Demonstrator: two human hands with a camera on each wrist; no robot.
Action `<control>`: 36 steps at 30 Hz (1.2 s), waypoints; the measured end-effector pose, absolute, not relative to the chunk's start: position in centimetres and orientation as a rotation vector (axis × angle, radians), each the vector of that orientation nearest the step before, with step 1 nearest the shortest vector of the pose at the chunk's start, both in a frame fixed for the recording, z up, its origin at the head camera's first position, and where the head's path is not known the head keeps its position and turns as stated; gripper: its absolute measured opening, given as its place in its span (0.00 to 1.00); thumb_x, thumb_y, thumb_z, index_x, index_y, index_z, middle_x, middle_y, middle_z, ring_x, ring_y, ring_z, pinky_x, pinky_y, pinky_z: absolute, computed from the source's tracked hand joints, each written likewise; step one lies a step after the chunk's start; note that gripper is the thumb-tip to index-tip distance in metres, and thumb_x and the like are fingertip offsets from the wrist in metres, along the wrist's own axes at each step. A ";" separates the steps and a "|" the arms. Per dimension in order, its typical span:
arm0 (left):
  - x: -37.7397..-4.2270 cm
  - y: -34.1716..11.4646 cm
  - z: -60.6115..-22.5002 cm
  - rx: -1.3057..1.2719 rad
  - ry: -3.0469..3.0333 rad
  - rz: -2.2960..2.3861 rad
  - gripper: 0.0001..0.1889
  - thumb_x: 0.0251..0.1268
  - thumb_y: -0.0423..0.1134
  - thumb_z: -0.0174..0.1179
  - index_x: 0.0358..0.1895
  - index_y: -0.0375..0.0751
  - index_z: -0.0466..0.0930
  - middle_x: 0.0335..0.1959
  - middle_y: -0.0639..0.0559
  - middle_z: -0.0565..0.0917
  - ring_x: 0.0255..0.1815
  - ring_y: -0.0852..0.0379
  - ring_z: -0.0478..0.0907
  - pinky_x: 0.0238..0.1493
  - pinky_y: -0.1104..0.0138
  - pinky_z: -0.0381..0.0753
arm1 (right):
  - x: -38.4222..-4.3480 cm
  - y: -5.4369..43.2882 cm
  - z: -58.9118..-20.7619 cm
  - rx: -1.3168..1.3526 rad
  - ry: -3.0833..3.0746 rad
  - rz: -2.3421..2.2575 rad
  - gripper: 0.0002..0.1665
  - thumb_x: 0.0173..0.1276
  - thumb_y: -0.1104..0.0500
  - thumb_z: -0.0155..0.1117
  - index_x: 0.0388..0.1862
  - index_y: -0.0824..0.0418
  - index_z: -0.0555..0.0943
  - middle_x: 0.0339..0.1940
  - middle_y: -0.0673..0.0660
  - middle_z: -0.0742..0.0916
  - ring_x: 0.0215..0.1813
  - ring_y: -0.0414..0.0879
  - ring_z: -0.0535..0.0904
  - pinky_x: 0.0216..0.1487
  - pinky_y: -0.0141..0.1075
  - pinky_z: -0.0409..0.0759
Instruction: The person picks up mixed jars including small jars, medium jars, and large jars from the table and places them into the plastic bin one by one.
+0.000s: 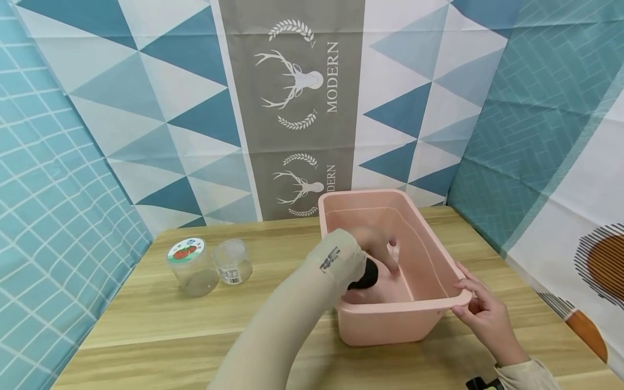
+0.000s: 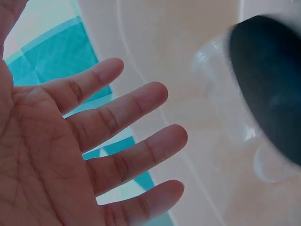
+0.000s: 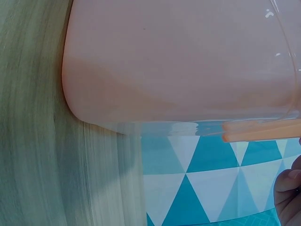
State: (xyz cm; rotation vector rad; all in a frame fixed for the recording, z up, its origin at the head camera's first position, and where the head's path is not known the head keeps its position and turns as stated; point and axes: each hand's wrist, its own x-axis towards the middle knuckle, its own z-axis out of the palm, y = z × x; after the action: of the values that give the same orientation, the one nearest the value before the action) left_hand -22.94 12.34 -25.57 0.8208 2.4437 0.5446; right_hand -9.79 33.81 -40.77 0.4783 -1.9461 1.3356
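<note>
Pink tub (image 1: 380,327) stands on the worktop (image 1: 166,346), right of middle, far end by the far edge. Left hand (image 2: 51,146) inside it: grip wide, fingers straight and spread, nothing held; blurred clear item (image 2: 223,94) beyond fingertips. Right hand (image 1: 489,319): grip pinching tub rim at near right corner. Tomato-lidded jar (image 1: 196,277) and smaller clear jar (image 1: 235,264) towards far left corner.
</note>
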 end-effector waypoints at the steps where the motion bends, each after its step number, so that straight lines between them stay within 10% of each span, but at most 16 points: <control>1: -23.1 12.1 -25.3 0.851 2.452 0.527 0.33 0.46 0.48 0.75 0.60 0.49 0.75 0.46 0.58 0.76 0.43 0.61 0.73 0.47 0.67 0.74 | -9.8 33.8 -40.8 0.490 -1.942 1.345 0.21 0.50 0.79 0.68 0.43 0.66 0.79 0.65 0.43 0.76 0.12 0.36 0.59 0.11 0.32 0.57; 36: -29.7 -9.9 -23.3 0.621 2.501 0.310 0.37 0.64 0.55 0.57 0.69 0.34 0.63 0.71 0.35 0.60 0.62 0.36 0.68 0.57 0.50 0.72 | -9.9 33.8 -40.8 0.571 -1.893 1.434 0.18 0.54 0.77 0.68 0.45 0.69 0.79 0.65 0.46 0.76 0.13 0.34 0.63 0.12 0.34 0.57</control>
State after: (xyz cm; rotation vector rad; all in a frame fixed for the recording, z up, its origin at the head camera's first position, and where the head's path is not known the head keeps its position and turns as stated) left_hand -29.73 -9.86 -23.26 0.6215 2.5013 0.3097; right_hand -9.91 33.79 -40.78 0.5709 -1.8932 1.4337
